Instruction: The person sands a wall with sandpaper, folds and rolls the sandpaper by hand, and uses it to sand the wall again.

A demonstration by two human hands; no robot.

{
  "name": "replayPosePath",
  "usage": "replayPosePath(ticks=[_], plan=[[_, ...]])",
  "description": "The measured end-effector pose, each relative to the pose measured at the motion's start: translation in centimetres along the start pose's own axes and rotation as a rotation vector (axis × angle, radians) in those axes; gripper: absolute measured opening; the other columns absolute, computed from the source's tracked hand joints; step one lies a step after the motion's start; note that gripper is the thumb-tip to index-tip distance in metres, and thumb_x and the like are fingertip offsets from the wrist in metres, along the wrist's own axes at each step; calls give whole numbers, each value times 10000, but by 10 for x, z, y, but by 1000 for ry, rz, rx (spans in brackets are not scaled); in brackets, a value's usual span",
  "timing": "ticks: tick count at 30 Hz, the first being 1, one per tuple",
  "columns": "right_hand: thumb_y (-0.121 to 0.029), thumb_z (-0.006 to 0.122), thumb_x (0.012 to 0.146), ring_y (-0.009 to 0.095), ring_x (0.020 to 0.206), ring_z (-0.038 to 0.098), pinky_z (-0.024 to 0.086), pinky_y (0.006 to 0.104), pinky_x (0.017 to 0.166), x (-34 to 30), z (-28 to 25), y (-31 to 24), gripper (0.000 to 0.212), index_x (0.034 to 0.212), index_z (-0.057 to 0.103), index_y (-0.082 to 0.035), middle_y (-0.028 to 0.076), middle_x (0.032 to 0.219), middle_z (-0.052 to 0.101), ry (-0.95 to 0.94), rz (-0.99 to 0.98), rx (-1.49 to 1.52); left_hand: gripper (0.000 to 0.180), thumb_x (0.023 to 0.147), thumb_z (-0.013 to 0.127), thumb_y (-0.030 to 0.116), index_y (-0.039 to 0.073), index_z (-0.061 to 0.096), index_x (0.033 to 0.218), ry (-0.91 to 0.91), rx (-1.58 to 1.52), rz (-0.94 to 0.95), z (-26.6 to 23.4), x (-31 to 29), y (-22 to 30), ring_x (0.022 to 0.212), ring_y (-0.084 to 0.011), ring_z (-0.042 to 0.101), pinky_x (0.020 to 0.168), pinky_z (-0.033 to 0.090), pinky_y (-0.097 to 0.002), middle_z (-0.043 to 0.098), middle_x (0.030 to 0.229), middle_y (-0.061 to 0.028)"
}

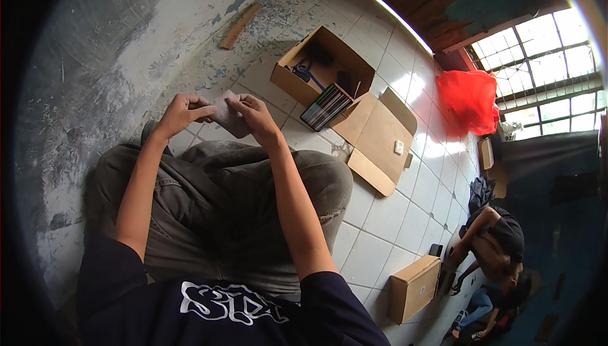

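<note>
Above my crossed legs, both hands hold one thin, flat, grey card-like piece; its exact kind cannot be made out. My left hand pinches its left edge between thumb and fingers. On the upper right edge, my right hand grips it with the thumb over the face. The piece is tilted, one corner pointing down toward my lap. Beyond my right hand stands an open cardboard box with a blue-handled tool and dark objects inside. A row of slim dark cases leans at its near corner.
The box's brown flap lies over the tiles with a small white block on it. A peeling wall rises close at my left. A closed carton and two people are at the lower right. Red plastic hangs by the window.
</note>
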State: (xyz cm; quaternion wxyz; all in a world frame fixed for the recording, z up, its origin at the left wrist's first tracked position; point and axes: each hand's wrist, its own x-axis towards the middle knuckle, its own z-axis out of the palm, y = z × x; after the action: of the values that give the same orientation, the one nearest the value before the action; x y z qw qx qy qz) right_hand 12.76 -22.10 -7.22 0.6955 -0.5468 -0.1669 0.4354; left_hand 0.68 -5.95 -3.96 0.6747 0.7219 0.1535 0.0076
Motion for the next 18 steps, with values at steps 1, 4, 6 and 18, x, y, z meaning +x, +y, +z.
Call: replayPosePath(ticks=[1,4,6,18], plan=[[-273,652,810,69,684,517,406,193,587,0,0,0,305,930,550,-12,30,801,578,-1,3,0,202,800,649,189,-9,643,843,11,-42,-3,0,0,-1,659,-92,594,630,474,-218,640,744,-52],[-266,633,826,64,685,516,407,190,587,3,-9,3,285,933,550,-16,27,800,579,11,-21,5,209,806,642,192,-3,653,882,19,-119,-17,4,-1,7,672,-90,598,646,476,-225,648,764,-49],[-256,618,839,63,701,515,406,188,588,5,-9,4,268,948,546,-22,23,805,574,20,-93,56,214,809,640,196,3,657,900,27,-152,-33,3,-2,8,678,-89,598,656,476,-228,651,773,-45],[-260,597,854,63,731,506,408,193,627,3,-11,6,280,982,544,-17,14,822,562,79,-81,8,190,807,632,176,-5,673,845,69,90,27,7,4,-8,691,-77,563,663,439,-235,648,746,-32]])
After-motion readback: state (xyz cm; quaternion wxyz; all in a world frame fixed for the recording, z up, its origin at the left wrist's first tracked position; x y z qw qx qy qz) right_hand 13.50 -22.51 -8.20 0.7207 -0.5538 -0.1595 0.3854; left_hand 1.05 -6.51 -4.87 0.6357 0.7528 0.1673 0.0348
